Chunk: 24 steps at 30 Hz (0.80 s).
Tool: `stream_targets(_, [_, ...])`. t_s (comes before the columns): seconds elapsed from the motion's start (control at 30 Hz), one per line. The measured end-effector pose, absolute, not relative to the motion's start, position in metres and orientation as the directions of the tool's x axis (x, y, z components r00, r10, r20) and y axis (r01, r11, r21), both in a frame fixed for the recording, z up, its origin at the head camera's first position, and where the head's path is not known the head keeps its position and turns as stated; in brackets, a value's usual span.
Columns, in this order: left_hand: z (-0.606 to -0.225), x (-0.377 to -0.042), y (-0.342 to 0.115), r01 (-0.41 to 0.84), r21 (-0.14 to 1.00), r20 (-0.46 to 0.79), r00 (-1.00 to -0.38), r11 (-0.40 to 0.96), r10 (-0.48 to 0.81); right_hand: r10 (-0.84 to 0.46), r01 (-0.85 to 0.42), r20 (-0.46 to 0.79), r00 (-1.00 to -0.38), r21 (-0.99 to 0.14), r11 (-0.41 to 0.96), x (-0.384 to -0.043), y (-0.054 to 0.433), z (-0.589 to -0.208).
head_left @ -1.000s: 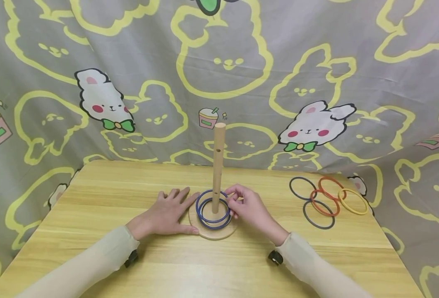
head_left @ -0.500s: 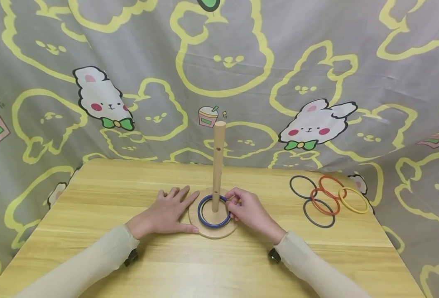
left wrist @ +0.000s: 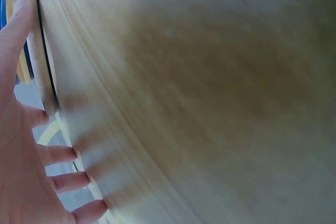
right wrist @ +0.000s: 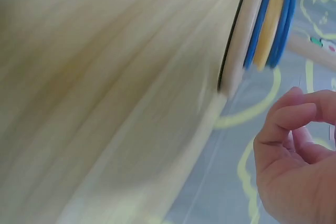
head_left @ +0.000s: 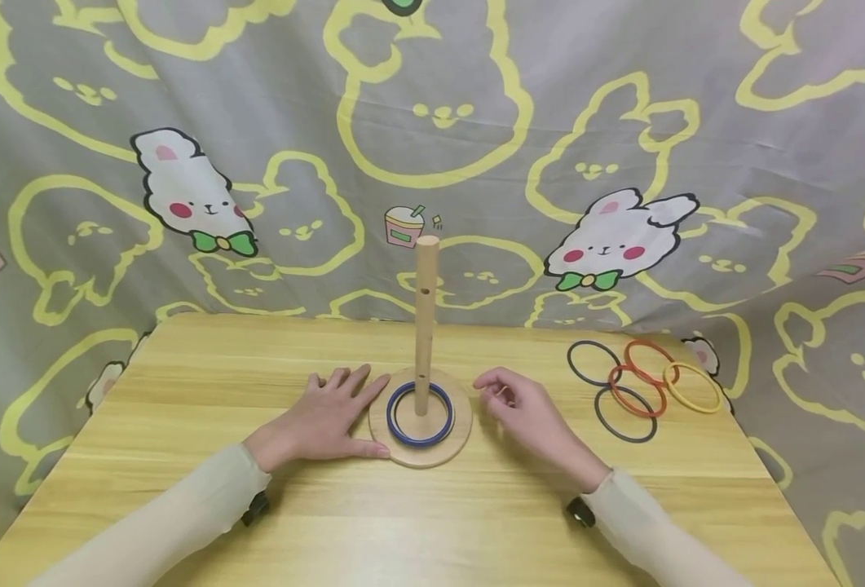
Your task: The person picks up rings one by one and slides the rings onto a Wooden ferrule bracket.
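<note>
A wooden ring-toss stand has a round base [head_left: 456, 442] and an upright post [head_left: 425, 326] with holes. Around the foot of the post lie blue rings [head_left: 420, 444], stacked on the base. From the side, the right wrist view shows a yellow ring [right wrist: 268, 27] between blue ones. My left hand [head_left: 318, 420] rests on the table with fingers spread, its thumb and forefinger at the base's left edge. To the right of the base, my right hand [head_left: 531, 412] hovers with loosely curled fingers, holding nothing.
On the table's right side several loose rings overlap: two dark ones [head_left: 597, 412], two orange ones [head_left: 641, 417] and a yellow one [head_left: 677, 401]. A grey curtain [head_left: 476, 65] with cartoon animals hangs behind the table [head_left: 403, 530].
The upper blue ring has come down and now lines up with the blue ring below. My right hand has let go and moved right, away from the stand. My left hand stays put.
</note>
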<state>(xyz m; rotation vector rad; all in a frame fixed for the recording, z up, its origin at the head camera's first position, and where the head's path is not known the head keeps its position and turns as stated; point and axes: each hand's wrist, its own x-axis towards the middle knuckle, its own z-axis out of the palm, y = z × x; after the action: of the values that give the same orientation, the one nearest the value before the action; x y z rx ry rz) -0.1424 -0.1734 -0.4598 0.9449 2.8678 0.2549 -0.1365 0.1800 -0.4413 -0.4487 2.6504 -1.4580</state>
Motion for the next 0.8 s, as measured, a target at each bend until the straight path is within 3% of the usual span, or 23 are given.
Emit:
stream_targets(0.23, [-0.459, -0.142, -0.174, 0.584, 0.196, -0.044, -0.797, 0.788, 0.602, -0.19, -0.25, 0.171, -0.967, -0.792, 0.557, -0.124, 0.237, -0.44])
stream_targets(0.5, [-0.46, -0.142, -0.175, 0.581, 0.183, -0.05, -0.8, 0.793, 0.598, -0.085, -0.267, 0.312, -0.946, -0.607, 0.748, -0.11, 0.311, -0.445])
stream_targets(0.8, [-0.459, -0.142, -0.174, 0.585, 0.175, -0.04, -0.8, 0.792, 0.599, -0.084, -0.205, 0.256, -0.963, -0.491, 0.847, -0.111, 0.37, -0.456])
